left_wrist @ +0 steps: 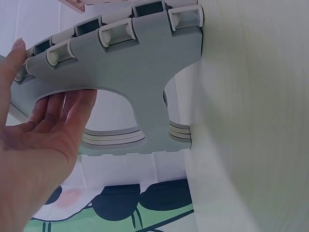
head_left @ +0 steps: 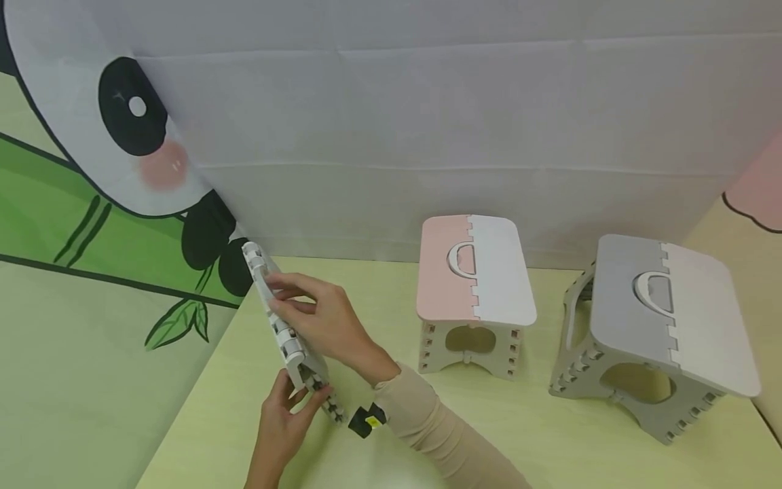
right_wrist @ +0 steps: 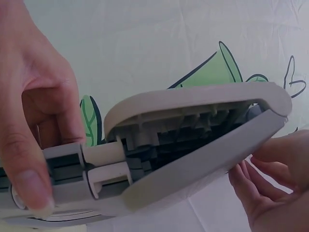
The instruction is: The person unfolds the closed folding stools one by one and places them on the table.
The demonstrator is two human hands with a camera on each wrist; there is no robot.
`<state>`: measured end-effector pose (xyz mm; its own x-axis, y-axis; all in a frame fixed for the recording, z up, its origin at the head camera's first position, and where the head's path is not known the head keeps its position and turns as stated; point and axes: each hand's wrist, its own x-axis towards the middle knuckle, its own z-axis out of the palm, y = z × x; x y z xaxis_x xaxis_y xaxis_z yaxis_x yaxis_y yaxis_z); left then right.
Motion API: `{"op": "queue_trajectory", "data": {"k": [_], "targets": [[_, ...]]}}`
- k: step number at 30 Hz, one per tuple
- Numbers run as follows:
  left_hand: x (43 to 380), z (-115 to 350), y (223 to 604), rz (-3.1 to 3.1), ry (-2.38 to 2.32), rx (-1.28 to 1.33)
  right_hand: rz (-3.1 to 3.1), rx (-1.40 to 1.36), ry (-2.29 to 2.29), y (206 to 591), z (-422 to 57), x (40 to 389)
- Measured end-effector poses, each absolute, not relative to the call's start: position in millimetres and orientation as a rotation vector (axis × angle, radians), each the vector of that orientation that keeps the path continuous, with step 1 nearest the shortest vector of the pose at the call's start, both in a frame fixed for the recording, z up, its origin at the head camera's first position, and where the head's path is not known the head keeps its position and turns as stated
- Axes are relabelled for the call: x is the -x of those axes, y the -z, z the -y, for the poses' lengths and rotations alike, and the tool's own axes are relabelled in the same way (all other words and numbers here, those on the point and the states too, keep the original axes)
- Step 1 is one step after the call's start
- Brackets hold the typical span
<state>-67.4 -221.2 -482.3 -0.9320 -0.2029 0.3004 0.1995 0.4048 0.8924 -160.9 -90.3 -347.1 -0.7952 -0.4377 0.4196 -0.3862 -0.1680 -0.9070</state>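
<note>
A grey-and-white folding stool (head_left: 284, 333), partly folded, is tilted at the table's left side. My right hand (head_left: 320, 316) holds its hinged upper edge, and in the right wrist view the right thumb (right_wrist: 30, 186) lies over the hinge knuckles. Lower down, my left hand (head_left: 284, 421) grips the near end. The left wrist view shows left fingers (left_wrist: 72, 111) through a cut-out in the grey leg panel (left_wrist: 149, 82), with the thumb at the hinged edge. In the right wrist view, two panels (right_wrist: 203, 159) spread apart in a narrow wedge.
A pink-and-white folding stool (head_left: 501, 272) stands unfolded at centre right. Farther right stands an unfolded grey-and-white stool (head_left: 709, 299). Behind the pale table (head_left: 379, 305) hangs a cloth (head_left: 427, 122) with a cartoon print.
</note>
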Motion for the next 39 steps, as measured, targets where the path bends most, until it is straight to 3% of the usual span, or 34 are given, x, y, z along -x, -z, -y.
{"op": "queue_trajectory", "data": {"k": [13, 39], "targets": [[66, 221, 481, 2.319, 1.534, -0.040, -2.009, 1.126, 2.113, 359, 76, 161], [65, 222, 482, 2.339, 1.518, -0.040, -2.055, 1.053, 1.994, 406, 55, 155]]}}
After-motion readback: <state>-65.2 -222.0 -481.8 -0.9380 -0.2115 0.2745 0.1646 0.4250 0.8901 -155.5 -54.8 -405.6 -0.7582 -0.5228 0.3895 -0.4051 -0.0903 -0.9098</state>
